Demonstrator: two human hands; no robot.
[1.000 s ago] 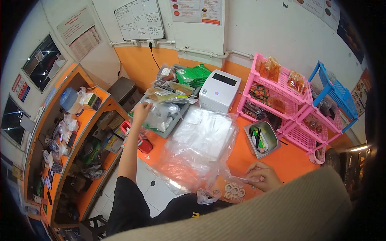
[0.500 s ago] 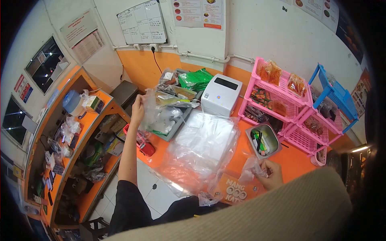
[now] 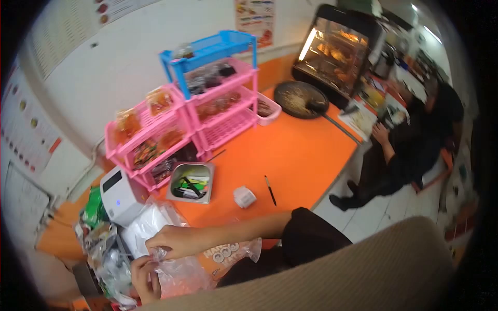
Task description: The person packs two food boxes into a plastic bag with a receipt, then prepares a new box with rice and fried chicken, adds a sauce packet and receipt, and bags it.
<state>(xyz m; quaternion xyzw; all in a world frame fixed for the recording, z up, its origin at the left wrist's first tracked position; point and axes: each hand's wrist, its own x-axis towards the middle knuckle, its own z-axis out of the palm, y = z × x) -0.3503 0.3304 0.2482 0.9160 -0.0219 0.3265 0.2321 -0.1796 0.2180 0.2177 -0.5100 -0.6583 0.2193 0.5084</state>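
Note:
My right hand (image 3: pixel 175 241) reaches across to the left, its fingers closed on a small crumpled clear plastic bag (image 3: pixel 160 253). Just below it, my left hand (image 3: pixel 145 278) has its fingers curled at the same bag, the two hands nearly touching. Beneath them lies a stack of clear plastic bags (image 3: pixel 181 277), partly hidden by my right forearm. An orange printed sheet with white lettering (image 3: pixel 217 263) lies beside the stack. A white label printer (image 3: pixel 120 196) stands just beyond my hands.
A metal tub of pens and markers (image 3: pixel 191 182), a white paper roll (image 3: pixel 244 197) and a pen (image 3: pixel 270 190) are on the orange table. Pink racks (image 3: pixel 223 132) hold packets. Farther right are a pan (image 3: pixel 300 98), a lit food warmer (image 3: pixel 332 54) and a seated person (image 3: pixel 415 140).
The view has swung to the right, bringing in the pan, the warmer and the seated person. My hands, wide apart before with clear plastic in each, are now together at the left.

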